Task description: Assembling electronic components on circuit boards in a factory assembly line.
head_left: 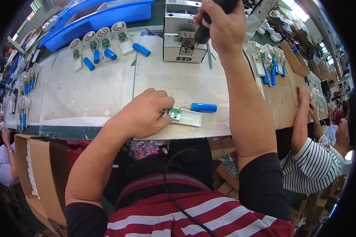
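Observation:
My left hand (148, 112) is closed on the round end of a small white fan housing (192, 118) lying on the bench, and covers most of that end. A green circuit board (175, 114) shows beside my fingertips. Thin wires run from it to a blue cylindrical battery (204, 107), which lies outside the housing. Farther up, my right hand (230, 31) is wrapped around a black electric screwdriver (202, 35). Its lower end points at the front opening of a metal screw feeder (184, 23); the bit itself is hard to make out.
Several fan housings with blue batteries (141, 49) stand at the back left, before a blue bin (103, 21). More fan assemblies (267, 59) sit at the right, near a cardboard box (294, 58). A co-worker in a striped shirt (314, 168) works there. An open carton (47, 177) is at lower left.

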Available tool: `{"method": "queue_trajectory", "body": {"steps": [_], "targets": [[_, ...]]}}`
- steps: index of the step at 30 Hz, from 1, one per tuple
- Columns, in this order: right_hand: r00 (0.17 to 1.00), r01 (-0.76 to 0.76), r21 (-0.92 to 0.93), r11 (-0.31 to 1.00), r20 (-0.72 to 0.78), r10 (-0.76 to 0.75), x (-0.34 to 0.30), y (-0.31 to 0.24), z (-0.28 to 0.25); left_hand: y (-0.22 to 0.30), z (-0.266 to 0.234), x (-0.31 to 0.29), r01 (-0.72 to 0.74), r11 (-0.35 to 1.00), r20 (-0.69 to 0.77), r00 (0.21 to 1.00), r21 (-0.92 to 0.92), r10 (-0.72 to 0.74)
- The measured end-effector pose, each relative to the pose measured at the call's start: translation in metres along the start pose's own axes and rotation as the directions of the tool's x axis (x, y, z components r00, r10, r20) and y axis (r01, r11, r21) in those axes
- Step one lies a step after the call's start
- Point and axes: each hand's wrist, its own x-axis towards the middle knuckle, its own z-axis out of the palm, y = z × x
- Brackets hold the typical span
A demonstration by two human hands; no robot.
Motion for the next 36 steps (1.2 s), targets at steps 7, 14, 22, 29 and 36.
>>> {"method": "queue_trajectory", "body": {"steps": [7, 14, 22, 29, 36], "targets": [[0.997, -0.03, -0.178, 0.984, -0.073, 0.017, 0.022, 0.021, 0.019, -0.002, 0.002, 0.001, 0.002, 1.0, -0.022, 1.0, -0.025, -0.003], [0.993, -0.038, -0.068, 0.997, -0.117, 0.03, 0.031, 0.035, 0.014, -0.001, 0.002, 0.001, 0.015, 0.999, -0.013, 1.0, -0.034, -0.016], [0.994, -0.066, -0.114, 0.991, -0.095, 0.055, 0.028, 0.035, 0.011, -0.001, 0.002, 0.001, 0.027, 0.999, 0.005, 1.0, -0.03, -0.027], [0.997, 0.043, -0.117, 0.992, -0.053, -0.049, 0.003, 0.026, 0.019, 0.0, 0.001, 0.0, 0.037, 0.999, -0.003, 0.999, -0.027, -0.037], [0.98, 0.197, -0.371, 0.908, 0.038, -0.197, -0.005, 0.052, 0.012, 0.001, 0.003, 0.0, 0.04, 0.999, 0.007, 0.999, -0.031, -0.04]]}}
